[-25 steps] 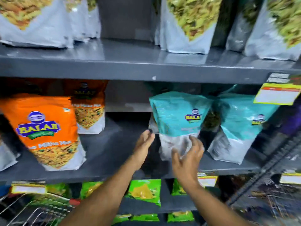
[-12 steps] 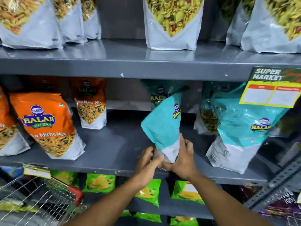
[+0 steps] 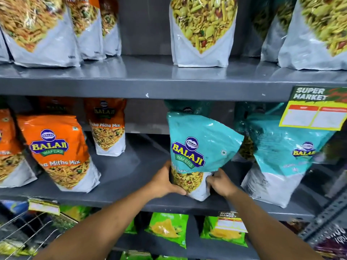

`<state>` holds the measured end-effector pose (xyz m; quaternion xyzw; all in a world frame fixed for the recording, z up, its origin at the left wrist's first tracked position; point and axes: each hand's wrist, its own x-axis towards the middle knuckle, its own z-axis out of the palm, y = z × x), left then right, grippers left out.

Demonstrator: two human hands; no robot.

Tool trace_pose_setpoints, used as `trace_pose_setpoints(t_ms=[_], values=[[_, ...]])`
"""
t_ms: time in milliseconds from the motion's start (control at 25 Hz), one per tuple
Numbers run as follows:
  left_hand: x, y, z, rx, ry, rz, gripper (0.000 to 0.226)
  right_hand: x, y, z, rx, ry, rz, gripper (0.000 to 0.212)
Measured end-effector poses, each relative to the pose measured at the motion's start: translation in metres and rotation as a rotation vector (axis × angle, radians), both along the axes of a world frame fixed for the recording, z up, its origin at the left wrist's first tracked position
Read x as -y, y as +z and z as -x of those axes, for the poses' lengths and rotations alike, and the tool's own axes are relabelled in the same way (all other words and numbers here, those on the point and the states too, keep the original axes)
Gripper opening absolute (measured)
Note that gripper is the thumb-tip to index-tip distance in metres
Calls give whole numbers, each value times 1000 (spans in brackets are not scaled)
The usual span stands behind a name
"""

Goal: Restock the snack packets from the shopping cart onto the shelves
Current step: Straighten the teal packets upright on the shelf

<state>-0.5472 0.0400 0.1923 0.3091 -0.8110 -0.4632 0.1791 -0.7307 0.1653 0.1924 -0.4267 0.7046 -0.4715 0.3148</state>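
A teal Balaji snack packet (image 3: 201, 147) stands near the front edge of the grey middle shelf (image 3: 120, 177), its label facing me. My left hand (image 3: 165, 182) grips its lower left side. My right hand (image 3: 219, 182) grips its lower right corner. Another teal packet (image 3: 279, 158) leans just to the right, and one more stands behind the held packet, mostly hidden. The wire shopping cart (image 3: 28, 233) shows at the bottom left.
Orange Balaji packets (image 3: 56, 152) stand on the left of the middle shelf, with a bare gap between them and the teal ones. White-bottomed mix packets (image 3: 202, 30) line the upper shelf. Green packets (image 3: 167, 228) fill the shelf below. A yellow price tag (image 3: 313, 117) hangs at right.
Both hands closed on the teal packet's base and turned it from edge-on to front-facing, standing it near the shelf's front edge. The view moved closer.
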Motion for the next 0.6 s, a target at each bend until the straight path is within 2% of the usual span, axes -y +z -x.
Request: trace_pose_setpoints(t_ms=[80,120,240,320,440,560,600], values=[[-2,-7,1,-35,29,19,106,2,6,-2,-104,-48,3,42],[-2,-9,-1,-48,33,22,105,-1,13,-5,-84,-98,95,42],[2,-11,-5,-20,-26,-17,97,-17,58,-3,312,-176,593,30],[5,-17,-5,-21,-37,-55,89,-29,87,-1,406,-47,736,29],[6,-18,-4,-18,-45,-62,90,-41,100,-10,139,-63,705,33],[5,-16,-3,9,-73,-24,88,-32,112,-18,-141,-332,642,28],[2,-14,-2,17,-86,-7,85,-26,119,-21,-134,-399,649,28]])
